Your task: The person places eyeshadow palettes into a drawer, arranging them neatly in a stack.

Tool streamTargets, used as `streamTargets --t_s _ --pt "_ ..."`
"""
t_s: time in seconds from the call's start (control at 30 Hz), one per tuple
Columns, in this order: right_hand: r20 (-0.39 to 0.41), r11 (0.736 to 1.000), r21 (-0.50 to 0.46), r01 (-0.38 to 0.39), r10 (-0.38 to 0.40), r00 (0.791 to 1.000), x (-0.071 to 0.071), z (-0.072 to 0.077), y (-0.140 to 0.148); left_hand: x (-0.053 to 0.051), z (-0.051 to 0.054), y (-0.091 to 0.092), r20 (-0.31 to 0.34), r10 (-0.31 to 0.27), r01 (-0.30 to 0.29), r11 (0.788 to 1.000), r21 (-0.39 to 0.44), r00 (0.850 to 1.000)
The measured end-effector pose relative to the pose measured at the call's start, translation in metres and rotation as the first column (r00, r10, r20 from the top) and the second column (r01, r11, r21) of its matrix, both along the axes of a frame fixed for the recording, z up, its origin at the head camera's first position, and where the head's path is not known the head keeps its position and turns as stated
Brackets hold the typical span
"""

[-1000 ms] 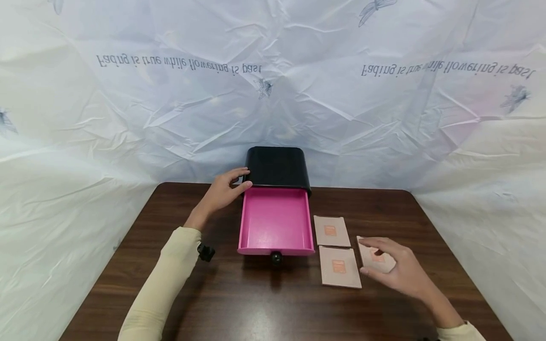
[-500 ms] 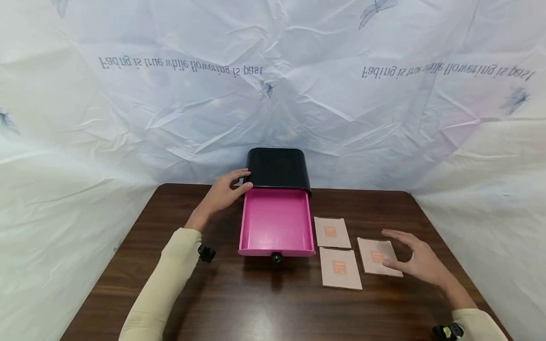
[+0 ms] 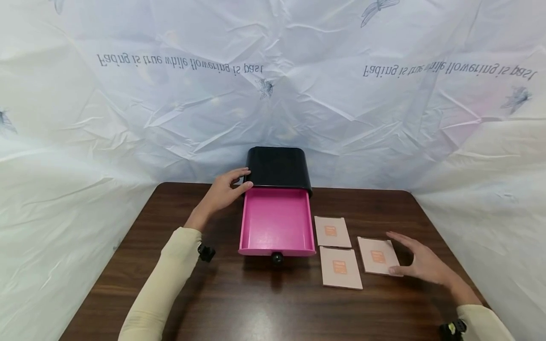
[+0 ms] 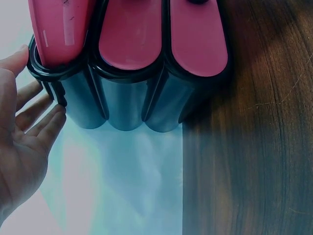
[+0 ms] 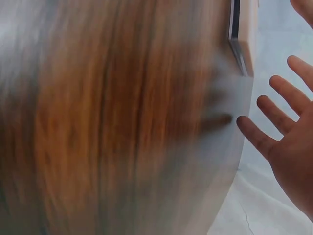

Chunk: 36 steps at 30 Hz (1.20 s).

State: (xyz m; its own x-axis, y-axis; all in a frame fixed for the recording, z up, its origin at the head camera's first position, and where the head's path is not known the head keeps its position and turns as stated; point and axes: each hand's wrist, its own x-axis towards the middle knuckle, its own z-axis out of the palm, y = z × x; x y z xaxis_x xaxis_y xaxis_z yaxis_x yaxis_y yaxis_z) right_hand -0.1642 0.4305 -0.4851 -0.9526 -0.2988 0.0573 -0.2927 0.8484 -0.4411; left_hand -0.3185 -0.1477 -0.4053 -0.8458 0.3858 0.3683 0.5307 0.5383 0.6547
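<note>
A black drawer unit [image 3: 277, 168] stands at the back of the table, its top pink drawer [image 3: 277, 218] pulled out. My left hand [image 3: 223, 190] rests its fingertips and thumb against the unit's left side and top edge, fingers loosely extended. Three flat, pale pink square cases with orange labels lie right of the drawer: a far case [image 3: 332, 232], a near case [image 3: 340, 268] and a right-hand case [image 3: 377, 256]. My right hand [image 3: 422, 263] is spread beside the right-hand case and holds nothing; its thumb is over or at the case's near right corner.
The dark wooden table [image 3: 256, 303] bears all of this. A pale printed sheet [image 3: 273, 94] hangs close behind the unit and along both sides. Lower pink drawers [image 4: 131, 34] are pushed in, and a black knob [image 3: 277, 258] sticks out in front of the top drawer.
My right hand has drawn back to the right from above the right-hand case, uncovering most of it, and its fingers have spread. My left hand has stayed on the unit.
</note>
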Motion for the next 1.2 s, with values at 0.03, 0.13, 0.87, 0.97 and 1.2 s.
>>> streamTargets --t_s 0.03,0.13,0.87,0.97,1.2 --pt "0.005 1.0 0.007 -0.008 0.008 1.0 -0.0007 0.0003 0.0009 0.0002 0.0002 -0.0001 0.0 0.001 -0.001 1.0 -0.001 1.0" --pt "0.021 0.999 0.021 -0.04 0.04 0.999 -0.0028 0.001 0.003 0.0004 0.0002 -0.0003 -0.003 0.001 -0.001 1.0 -0.002 1.0" --pt "0.055 0.989 0.128 -0.076 0.069 0.996 -0.01 -0.007 0.0022 0.0008 0.0005 0.0009 -0.012 0.0 0.0 1.0 -0.002 1.0" --pt "0.06 0.989 0.133 -0.068 0.061 0.996 -0.0101 -0.0068 0.0017 0.0006 0.0004 0.0011 -0.019 -0.001 0.001 1.0 -0.007 1.0" --pt "0.057 0.99 0.127 -0.054 0.047 0.997 -0.0083 -0.0069 0.0009 0.0004 0.0008 0.0011 -0.027 -0.003 0.003 1.0 -0.01 1.0"
